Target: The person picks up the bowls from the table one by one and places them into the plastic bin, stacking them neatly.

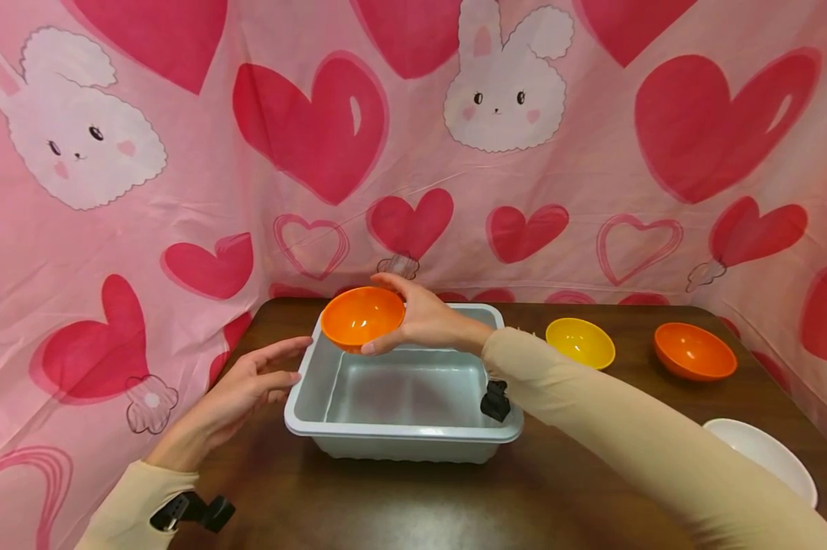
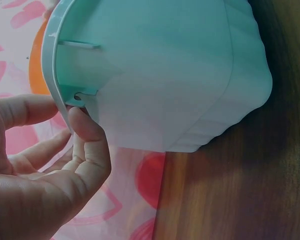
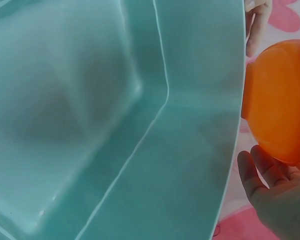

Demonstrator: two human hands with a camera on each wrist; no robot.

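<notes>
An orange bowl [image 1: 362, 317] is held up over the far left corner of a grey plastic basin [image 1: 403, 432]. My right hand [image 1: 430, 317] grips this bowl by its right side, thumb at the near edge and fingers at the far edge. In the right wrist view the bowl [image 3: 281, 102] shows beyond the basin's rim, part of it cut off by the frame. At the basin's left rim is my left hand [image 1: 244, 393], its fingers loosely bent and its index fingertip and thumb at the outer edge. The left wrist view shows that thumb close under the rim [image 2: 49, 60].
To the right of the basin stand a yellow bowl [image 1: 580, 344] and a second orange bowl [image 1: 695, 351] on the dark wooden table [image 1: 358, 504]. A white dish [image 1: 764, 458] lies near the right edge, partly behind my right sleeve. Pink heart-patterned cloth [image 1: 413, 153] hangs around the table.
</notes>
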